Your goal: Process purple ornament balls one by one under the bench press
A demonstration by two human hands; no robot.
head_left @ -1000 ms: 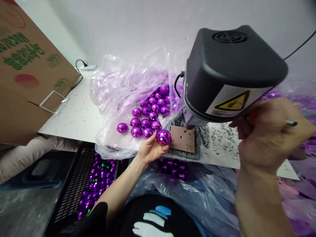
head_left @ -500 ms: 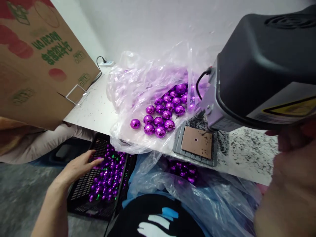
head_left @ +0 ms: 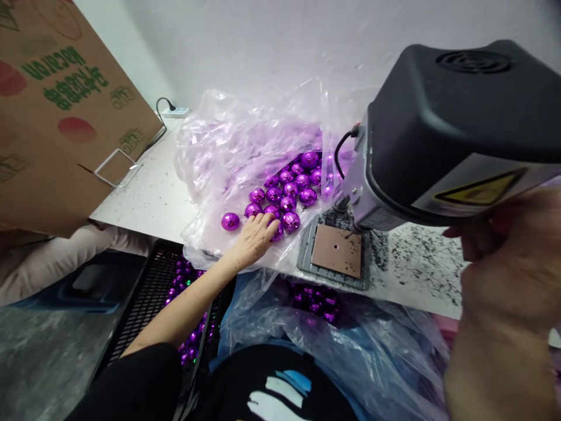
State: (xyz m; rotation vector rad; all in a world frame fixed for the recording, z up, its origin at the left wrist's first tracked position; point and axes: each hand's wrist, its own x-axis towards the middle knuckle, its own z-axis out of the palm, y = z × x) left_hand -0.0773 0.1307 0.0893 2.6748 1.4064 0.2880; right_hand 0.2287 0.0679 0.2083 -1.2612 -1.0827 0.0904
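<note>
My left hand (head_left: 256,240) is palm down at the front of a pile of shiny purple mirror balls (head_left: 288,203) on the table. Its bent fingers close over a ball at the near edge, which they mostly cover; another purple ball (head_left: 277,231) shows right beside them. Raised at the right, my right hand (head_left: 504,251) has curled fingers beneath the black machine head (head_left: 442,128), and what they grip is hidden. Under that head, a brown square plate (head_left: 336,251) with a small hole sits on a grey base (head_left: 307,260); no ball is on it.
Clear plastic bag (head_left: 210,152) spreads around the balls. A black crate (head_left: 131,310) of purple balls stands below my left arm. At left are a cardboard box (head_left: 48,140), a bent wire frame (head_left: 116,169) and a power strip (head_left: 177,112). A person's leg (head_left: 56,257) shows beneath the box.
My left hand has moved from over the crate up and right onto the pile of balls. My right hand stays by the machine. The whole view has shifted slightly.
</note>
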